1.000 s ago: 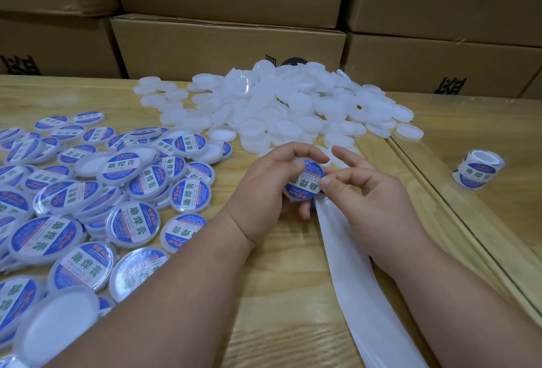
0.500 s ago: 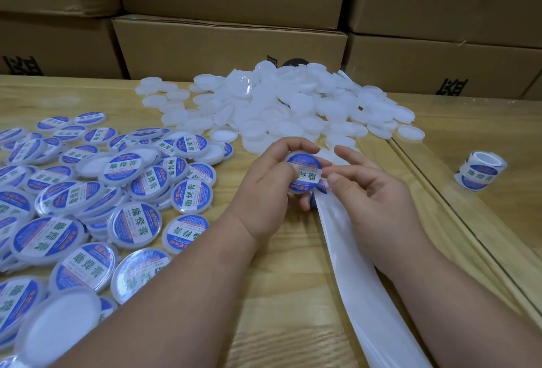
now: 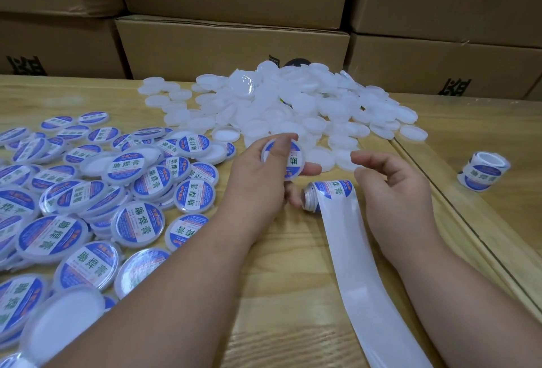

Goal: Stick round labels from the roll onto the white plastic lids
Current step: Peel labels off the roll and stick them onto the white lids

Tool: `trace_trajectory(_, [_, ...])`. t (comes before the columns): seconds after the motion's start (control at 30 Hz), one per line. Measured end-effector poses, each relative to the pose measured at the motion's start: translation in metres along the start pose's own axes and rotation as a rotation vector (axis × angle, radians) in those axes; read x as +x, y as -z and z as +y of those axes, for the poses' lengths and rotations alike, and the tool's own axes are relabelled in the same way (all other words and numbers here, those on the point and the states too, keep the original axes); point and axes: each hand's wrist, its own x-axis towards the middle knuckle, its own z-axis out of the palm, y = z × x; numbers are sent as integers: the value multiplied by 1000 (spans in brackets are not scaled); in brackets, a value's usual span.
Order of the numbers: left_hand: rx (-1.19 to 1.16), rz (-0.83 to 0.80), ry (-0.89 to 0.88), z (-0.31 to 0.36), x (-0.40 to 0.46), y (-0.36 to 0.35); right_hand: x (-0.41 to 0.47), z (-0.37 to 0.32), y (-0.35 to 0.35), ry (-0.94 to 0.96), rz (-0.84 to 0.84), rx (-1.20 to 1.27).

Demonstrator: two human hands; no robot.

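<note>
My left hand holds a labelled white lid above the table, thumb pressed across its blue and white label. My right hand hovers just right of it, fingers curled and apart, holding nothing. Between the hands the label roll lies on the wood, and its bare white backing strip trails toward me. A heap of plain white lids lies behind the hands. Several labelled lids cover the table's left side.
A second label roll stands on the adjoining table at the right, past a seam between the tabletops. Stacked cardboard boxes wall off the back.
My right hand has let go of the lid and drawn back to the right. My left hand has lifted the labelled lid slightly up and left, uncovering the label roll beneath.
</note>
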Motion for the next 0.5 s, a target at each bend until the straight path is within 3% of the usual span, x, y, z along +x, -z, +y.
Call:
trace_trajectory(0.2, [-109, 160, 29, -4, 2, -2, 21, 7, 5, 49, 19, -271])
trace_trajectory(0.4, [-78, 207, -18, -12, 14, 8, 31, 15, 7, 39, -25, -462])
trace_trajectory(0.5, [-205, 211, 31, -10, 13, 11, 34, 15, 5, 12, -61, -518])
